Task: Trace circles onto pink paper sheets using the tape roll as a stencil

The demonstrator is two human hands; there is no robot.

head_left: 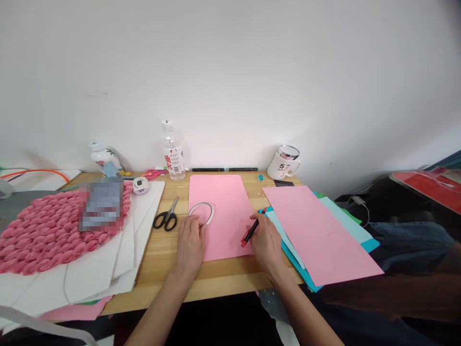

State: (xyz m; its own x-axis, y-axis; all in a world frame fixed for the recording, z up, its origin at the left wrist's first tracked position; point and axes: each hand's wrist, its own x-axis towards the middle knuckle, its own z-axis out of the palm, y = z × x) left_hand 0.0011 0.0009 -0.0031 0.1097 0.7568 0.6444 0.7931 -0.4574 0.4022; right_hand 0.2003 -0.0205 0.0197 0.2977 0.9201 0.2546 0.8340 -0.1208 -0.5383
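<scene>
My left hand is closed on the near edge of a thin white ring, which looks like a roll of tape. The ring lies flat on a sheet of pink paper, near its left edge. Between the fingers of my right hand is a black pen with red ends, held at a slant over the sheet's right edge. Scissors with black handles rest on the wooden table left of my left hand, blades pointing away from me.
Another pink sheet tops blue and green papers at right. Along the wall stand a water bottle, a white mug and a white bottle; black pens lie there too. Left, a pink petal-like piece covers white sheets.
</scene>
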